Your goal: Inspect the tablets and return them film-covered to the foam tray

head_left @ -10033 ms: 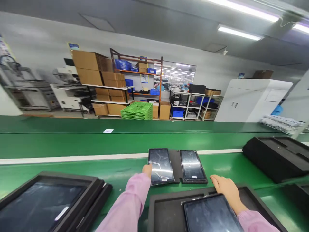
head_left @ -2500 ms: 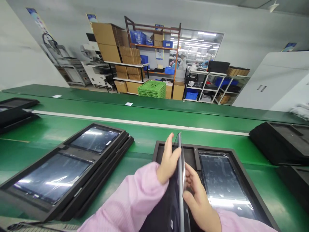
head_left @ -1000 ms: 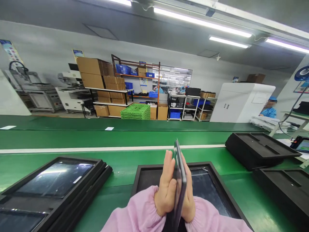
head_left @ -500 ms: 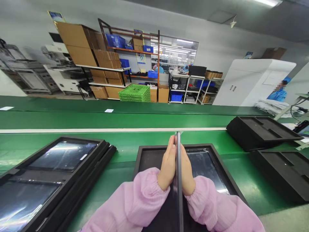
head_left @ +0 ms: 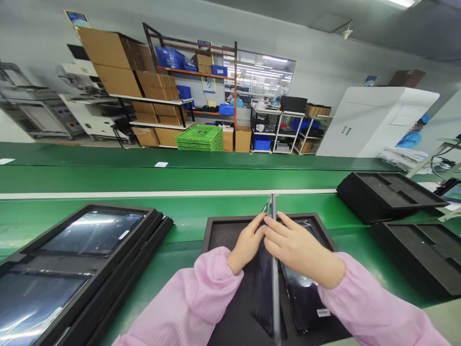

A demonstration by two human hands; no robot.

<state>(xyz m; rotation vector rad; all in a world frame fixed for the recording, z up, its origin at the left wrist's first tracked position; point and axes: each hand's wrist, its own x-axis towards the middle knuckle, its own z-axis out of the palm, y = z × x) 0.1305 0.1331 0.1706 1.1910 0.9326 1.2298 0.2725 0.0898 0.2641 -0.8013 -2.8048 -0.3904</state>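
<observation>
Our right hand (head_left: pixel 297 247), open with fingers spread, meets a thin dark glass-faced panel (head_left: pixel 274 269), while our left hand (head_left: pixel 247 244) rests half curled against it; we cannot tell if it grips. The panel stands on edge, nearly upright, between the hands, its long axis running from 6 to 12 o'clock, above a black foam tray (head_left: pixel 226 228). We are handling it on edge, a balance that calls for a steadying hold. At 9 o'clock, a stacked black tray (head_left: pixel 153 226) carries screens; at 3 o'clock, more black foam trays (head_left: pixel 389 194) sit on the green desk (head_left: pixel 216 204).
</observation>
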